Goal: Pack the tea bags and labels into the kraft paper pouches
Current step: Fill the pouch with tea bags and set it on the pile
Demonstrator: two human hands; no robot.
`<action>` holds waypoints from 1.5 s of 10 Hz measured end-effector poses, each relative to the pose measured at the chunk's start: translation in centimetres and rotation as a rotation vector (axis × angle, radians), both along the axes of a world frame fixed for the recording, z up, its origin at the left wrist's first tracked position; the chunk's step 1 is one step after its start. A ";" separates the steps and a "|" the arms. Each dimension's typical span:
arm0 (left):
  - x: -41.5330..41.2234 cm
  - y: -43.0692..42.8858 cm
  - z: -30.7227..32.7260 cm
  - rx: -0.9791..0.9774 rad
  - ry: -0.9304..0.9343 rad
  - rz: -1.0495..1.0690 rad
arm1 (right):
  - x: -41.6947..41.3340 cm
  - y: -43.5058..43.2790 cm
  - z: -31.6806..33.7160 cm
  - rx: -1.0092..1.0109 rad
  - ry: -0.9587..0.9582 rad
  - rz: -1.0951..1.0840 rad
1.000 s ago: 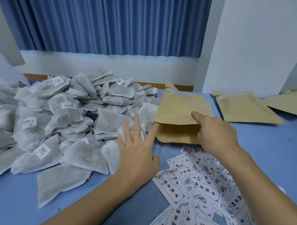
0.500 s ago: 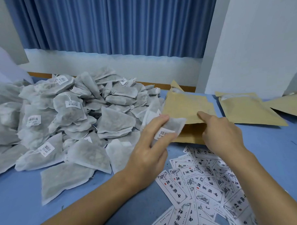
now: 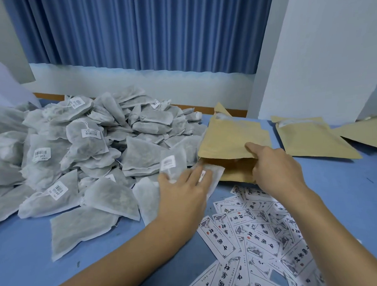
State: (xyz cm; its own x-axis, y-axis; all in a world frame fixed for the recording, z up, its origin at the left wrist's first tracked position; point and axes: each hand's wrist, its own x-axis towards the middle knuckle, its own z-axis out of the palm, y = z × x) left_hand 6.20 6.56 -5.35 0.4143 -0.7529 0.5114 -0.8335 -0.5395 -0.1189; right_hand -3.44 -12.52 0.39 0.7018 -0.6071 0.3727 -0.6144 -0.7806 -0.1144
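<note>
Kraft pouch [image 3: 232,137] on the worktop [image 3: 334,191]: my right grip [image 3: 276,167] is pinching its flap open while my left grip [image 3: 184,185], now flattened, is sliding the just-lifted tea bag [image 3: 217,174] to its mouth.

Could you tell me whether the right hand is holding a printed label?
No, the right hand grips the open kraft pouch; the labels lie on the table.
</note>
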 end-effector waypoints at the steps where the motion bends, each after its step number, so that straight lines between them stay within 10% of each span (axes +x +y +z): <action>1: -1.1 0.4 0.0 0.072 -0.085 0.035 | 0.0 0.0 -0.1 -0.017 0.006 0.003; 5: 0.6 -0.6 -0.5 -0.003 0.187 -0.104 | 0.0 -0.3 -0.3 -0.031 0.025 -0.006; 8: -0.4 -2.3 -0.4 -0.200 -0.057 -0.507 | 0.1 -0.3 -0.1 -0.013 -0.023 0.015; 13: 4.5 -15.6 2.1 -0.124 0.816 -0.038 | -0.9 1.0 2.6 -0.064 -0.036 0.151; 15: 4.0 -19.2 0.6 -0.136 1.126 -0.178 | -0.4 0.5 2.2 -0.067 0.027 0.063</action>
State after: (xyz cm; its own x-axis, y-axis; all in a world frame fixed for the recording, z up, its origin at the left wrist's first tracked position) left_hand 10.18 -12.62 -4.73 0.5817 -0.8134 0.0001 -0.4959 -0.3545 0.7927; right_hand -3.84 -12.06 2.58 0.7482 -0.5357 0.3915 -0.5658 -0.8233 -0.0452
